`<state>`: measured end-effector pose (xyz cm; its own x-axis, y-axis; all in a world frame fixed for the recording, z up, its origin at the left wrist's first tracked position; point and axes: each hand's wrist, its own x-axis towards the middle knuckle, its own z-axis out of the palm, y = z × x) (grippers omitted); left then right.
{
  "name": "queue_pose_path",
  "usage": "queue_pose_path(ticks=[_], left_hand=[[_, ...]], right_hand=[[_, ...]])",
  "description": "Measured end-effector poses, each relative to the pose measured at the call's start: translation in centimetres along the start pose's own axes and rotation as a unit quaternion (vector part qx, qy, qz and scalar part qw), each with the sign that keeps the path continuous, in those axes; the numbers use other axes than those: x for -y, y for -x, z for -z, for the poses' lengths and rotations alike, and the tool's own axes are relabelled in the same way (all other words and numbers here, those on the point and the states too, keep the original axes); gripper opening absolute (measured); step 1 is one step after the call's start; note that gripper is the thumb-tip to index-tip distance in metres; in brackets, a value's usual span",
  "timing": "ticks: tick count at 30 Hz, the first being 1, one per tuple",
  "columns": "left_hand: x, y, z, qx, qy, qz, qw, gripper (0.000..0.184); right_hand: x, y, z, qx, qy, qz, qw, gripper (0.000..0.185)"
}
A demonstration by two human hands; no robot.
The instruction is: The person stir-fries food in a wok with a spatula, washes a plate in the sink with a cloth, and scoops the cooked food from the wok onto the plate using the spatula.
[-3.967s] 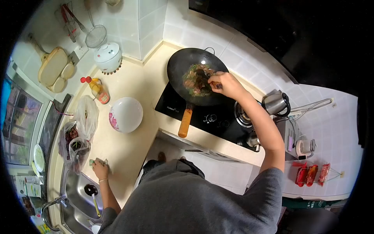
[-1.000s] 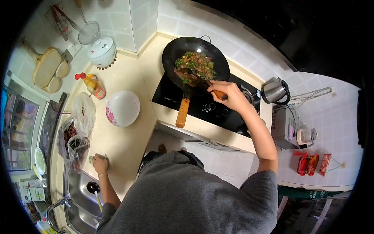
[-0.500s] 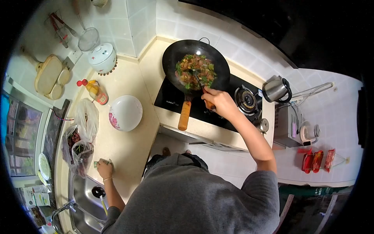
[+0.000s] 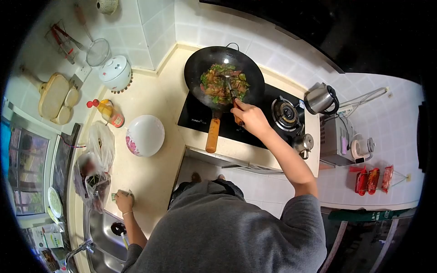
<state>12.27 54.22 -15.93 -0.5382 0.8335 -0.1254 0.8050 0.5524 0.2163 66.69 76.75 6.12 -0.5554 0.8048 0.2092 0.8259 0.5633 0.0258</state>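
My right hand (image 4: 250, 116) is closed around the wooden handle of a spatula (image 4: 232, 92). The blade end reaches into chopped meat and green vegetables (image 4: 211, 82) in a black wok (image 4: 253, 68). The wok's wooden handle (image 4: 212, 136) points toward me, with no hand on it. Down at the left, by the sink's edge, my left hand (image 4: 123, 202) is closed on a small greenish cloth (image 4: 114, 196) against the counter. A white bowl with pink flowers (image 4: 148, 132) stands farther up the same counter.
Plastic bags of produce (image 4: 96, 159) lie left of the bowl, with a sauce bottle (image 4: 115, 119) and a lidded white pot (image 4: 115, 73) beyond. A bare burner (image 4: 286, 113), a steel kettle (image 4: 318, 99) and a small metal pot (image 4: 303, 143) are on the right. The sink (image 4: 102, 236) lies lower left.
The spatula has shifted in the wok and the food has been turned over. My left hand stays by the sink with the cloth. The whole view has moved slightly.
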Motion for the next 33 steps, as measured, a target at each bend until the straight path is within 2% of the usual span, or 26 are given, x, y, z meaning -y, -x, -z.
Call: queue_pose_path(ticks=[4, 6, 9, 12, 16, 18, 23, 26, 29, 33], left_hand=[[-0.2, 0.2, 0.3, -0.009, -0.002, 0.008, 1.000, 0.029], [0.0, 0.0, -0.1, -0.013, -0.013, 0.010, 1.000, 0.030], [-0.5, 0.2, 0.6, -0.002, -0.004, 0.006, 1.000, 0.031], [-0.8, 0.3, 0.9, -0.005, 0.002, 0.015, 1.000, 0.031], [-0.4, 0.2, 0.4, 0.000, 0.020, 0.041, 0.999, 0.032], [0.6, -0.2, -0.7, -0.017, -0.007, 0.000, 1.000, 0.034], [-0.6, 0.2, 0.2, -0.023, -0.026, 0.035, 0.999, 0.033], [-0.1, -0.1, -0.5, -0.016, -0.018, 0.037, 0.999, 0.034], [0.5, -0.3, -0.7, -0.009, -0.014, 0.019, 1.000, 0.034], [0.8, -0.6, -1.0, 0.012, -0.011, 0.028, 0.999, 0.034]], right_hand=[[-2.0, -0.8, 1.1, -0.033, -0.059, -0.033, 0.997, 0.029], [-2.8, -1.6, 1.9, -0.102, -0.087, -0.048, 0.990, 0.029], [-3.4, -2.5, 2.2, -0.088, -0.068, -0.055, 0.992, 0.032], [-4.1, -2.5, -0.4, -0.088, -0.045, -0.024, 0.995, 0.036], [-2.6, -1.2, 0.4, -0.034, -0.035, 0.000, 0.999, 0.042], [-1.9, -0.3, 1.9, -0.031, -0.033, -0.010, 0.999, 0.042], [-2.3, 1.5, 1.3, -0.045, -0.017, -0.037, 0.998, 0.042], [-1.9, 1.9, 1.3, -0.047, -0.028, -0.033, 0.998, 0.036], [-0.7, 3.1, 3.2, -0.088, -0.059, -0.075, 0.992, 0.024], [-0.3, 3.9, 3.2, -0.069, -0.097, -0.065, 0.991, 0.027]])
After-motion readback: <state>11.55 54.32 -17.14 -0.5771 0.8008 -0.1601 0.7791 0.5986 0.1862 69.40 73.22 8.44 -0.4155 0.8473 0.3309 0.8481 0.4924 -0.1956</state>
